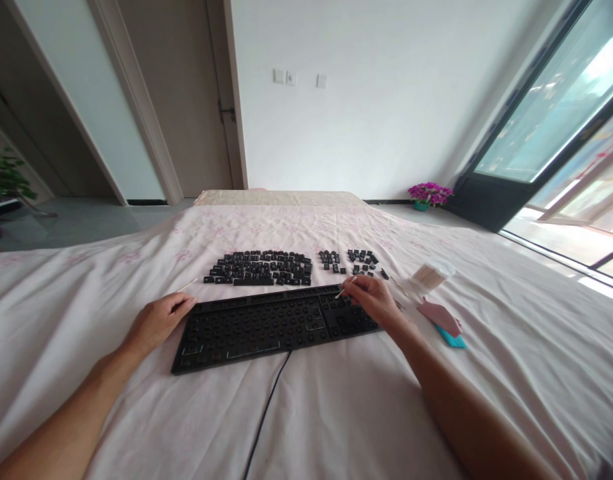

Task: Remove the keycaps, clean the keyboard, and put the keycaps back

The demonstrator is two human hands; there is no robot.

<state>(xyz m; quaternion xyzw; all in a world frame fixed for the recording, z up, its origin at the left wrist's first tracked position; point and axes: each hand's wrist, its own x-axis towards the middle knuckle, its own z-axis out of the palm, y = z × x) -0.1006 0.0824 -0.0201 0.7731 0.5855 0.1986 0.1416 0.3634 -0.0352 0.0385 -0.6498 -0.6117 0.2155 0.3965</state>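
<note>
A black keyboard (266, 323) with its keycaps off lies slightly slanted on the bedsheet, its cable running toward me. My left hand (159, 320) is closed at its far left corner, the thumb and fingers gripping the edge. Just past those knuckles a thin cotton swab (189, 285) sticks out; whether it lies on the sheet or touches the hand I cannot tell. My right hand (369, 295) pinches another cotton swab (340, 292), its lower tip over the back of the keyboard near the navigation keys. Behind the keyboard, the removed black keycaps (259, 267) are laid out in rows.
Smaller keycap groups (361, 257) sit at the back right. A clear tub of cotton swabs (433, 273) lies right of my right hand, with a pink-and-blue brush-like tool (442, 320) nearer me. The floral sheet (336, 413) is wrinkled. A black cable (269, 407) crosses it.
</note>
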